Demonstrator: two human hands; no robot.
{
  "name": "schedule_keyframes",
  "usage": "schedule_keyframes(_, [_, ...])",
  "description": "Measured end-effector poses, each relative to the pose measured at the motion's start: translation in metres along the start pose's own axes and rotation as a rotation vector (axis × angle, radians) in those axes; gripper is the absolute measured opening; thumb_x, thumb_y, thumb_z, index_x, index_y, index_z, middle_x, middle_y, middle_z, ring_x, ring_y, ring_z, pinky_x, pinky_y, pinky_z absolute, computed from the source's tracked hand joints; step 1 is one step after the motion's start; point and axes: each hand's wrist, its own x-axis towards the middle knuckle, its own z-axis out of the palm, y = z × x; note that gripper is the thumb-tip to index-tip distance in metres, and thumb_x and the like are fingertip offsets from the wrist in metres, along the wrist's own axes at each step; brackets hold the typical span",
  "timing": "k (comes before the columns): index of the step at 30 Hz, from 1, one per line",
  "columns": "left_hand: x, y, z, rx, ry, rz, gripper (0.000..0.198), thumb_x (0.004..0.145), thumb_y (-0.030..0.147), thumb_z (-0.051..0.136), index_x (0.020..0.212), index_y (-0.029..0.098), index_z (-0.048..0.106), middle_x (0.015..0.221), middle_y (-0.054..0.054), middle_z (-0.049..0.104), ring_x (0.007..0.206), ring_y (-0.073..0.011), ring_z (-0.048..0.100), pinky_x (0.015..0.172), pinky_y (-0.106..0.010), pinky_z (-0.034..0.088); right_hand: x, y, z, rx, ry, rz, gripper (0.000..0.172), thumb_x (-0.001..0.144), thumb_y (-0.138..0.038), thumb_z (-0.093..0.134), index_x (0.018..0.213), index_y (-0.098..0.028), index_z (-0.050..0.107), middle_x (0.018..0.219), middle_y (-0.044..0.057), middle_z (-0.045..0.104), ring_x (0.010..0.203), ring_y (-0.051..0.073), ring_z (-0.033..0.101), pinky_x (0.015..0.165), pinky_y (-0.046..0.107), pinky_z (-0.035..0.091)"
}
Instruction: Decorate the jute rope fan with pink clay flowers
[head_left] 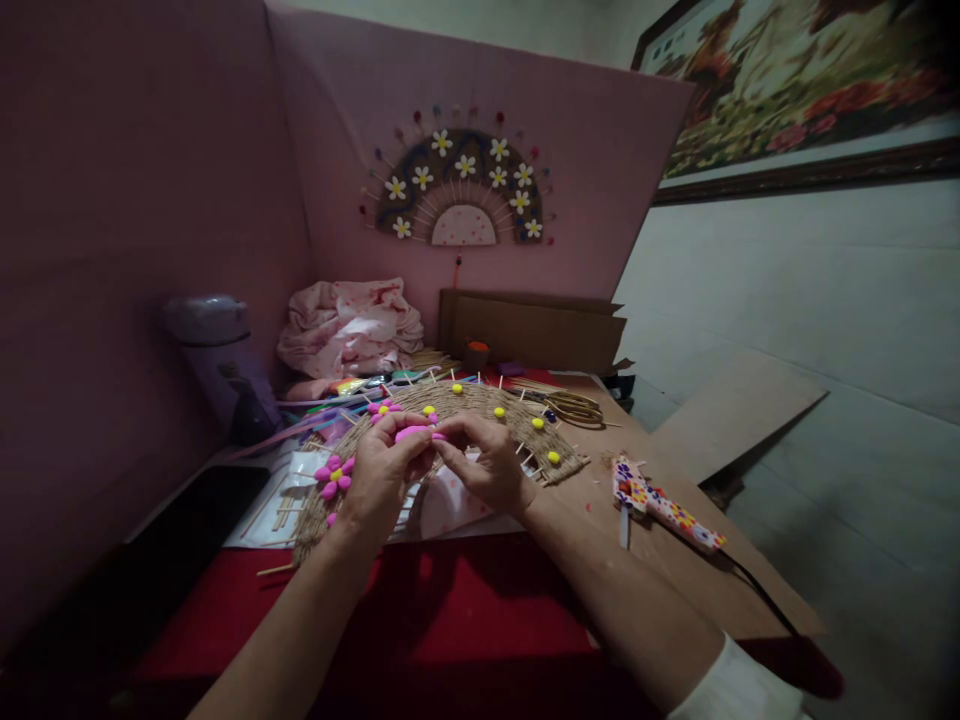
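My left hand (382, 470) is closed on a lump of bright pink modelling clay (414, 433), held between thumb and fingers. Opposite it, my right hand (484, 460) pinches the right end of the same pink lump. Both hands are over a half-ring fan (480, 402) wound with brown twine on thin sticks. Along its left side sit pink clay flowers (334, 476) with yellow centres. Several bare yellow clay dots (538, 424) follow the band to the right. Part of the fan and its pale pink middle (454, 497) is hidden under my hands.
A flower-patterned glue gun (664, 505) with a black cord lies on the brown board at right. Golden-handled scissors (574, 407) rest behind the fan. A purple bottle (225, 370), a dark flat panel (206, 505) and crumpled pink cloth (352, 325) are at left. A finished fan (465, 180) hangs behind.
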Motion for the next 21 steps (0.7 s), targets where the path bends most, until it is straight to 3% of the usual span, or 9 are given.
schedule_keyframes(5, [0.002,0.005,-0.004,-0.158,-0.033,0.016,0.015,0.061,0.013,0.069,0.072,0.013,0.06,0.058,0.003,0.057,0.048,-0.0052,0.049,0.047,-0.016,0.039,0.005,0.003,0.002,0.538,0.123,0.347,0.016,0.077,-0.031,0.064,0.073,-0.018,0.055,0.058,-0.006,0.054,0.042,0.006,0.045,0.038,0.018,0.038])
schedule_keyframes(8, [0.004,0.009,-0.008,-0.25,0.023,0.09,0.014,0.064,0.017,0.069,0.076,0.012,0.063,0.064,0.002,0.059,0.052,-0.0056,0.051,0.047,-0.016,0.04,0.01,0.008,-0.003,0.691,0.248,0.424,0.017,0.076,-0.031,0.065,0.075,-0.018,0.055,0.056,-0.006,0.055,0.041,0.006,0.046,0.037,0.018,0.037])
schedule_keyframes(12, [0.001,0.007,-0.007,-0.147,0.012,0.02,0.028,0.07,0.036,0.07,0.063,0.012,0.059,0.06,0.0,0.057,0.049,-0.0061,0.05,0.043,-0.016,0.038,0.011,0.01,-0.003,0.721,0.232,0.413,0.02,0.077,-0.037,0.066,0.08,-0.017,0.06,0.056,-0.005,0.055,0.041,0.006,0.045,0.037,0.019,0.036])
schedule_keyframes(16, [-0.001,0.0,-0.002,0.076,-0.032,-0.069,0.039,0.067,0.048,0.071,0.06,0.012,0.057,0.047,0.002,0.051,0.037,-0.0042,0.039,0.034,-0.015,0.025,0.009,0.003,0.001,0.607,0.175,0.352,0.012,0.073,-0.03,0.071,0.077,-0.018,0.068,0.063,-0.003,0.055,0.048,0.005,0.043,0.041,0.019,0.034])
schedule_keyframes(21, [-0.001,-0.001,-0.004,0.092,-0.157,-0.08,0.036,0.066,0.042,0.073,0.057,0.013,0.055,0.043,0.004,0.047,0.034,-0.0026,0.031,0.032,-0.014,0.018,0.007,0.003,0.0,0.512,0.139,0.257,0.014,0.068,-0.028,0.076,0.082,-0.026,0.074,0.077,0.0,0.055,0.064,0.009,0.047,0.05,0.022,0.037])
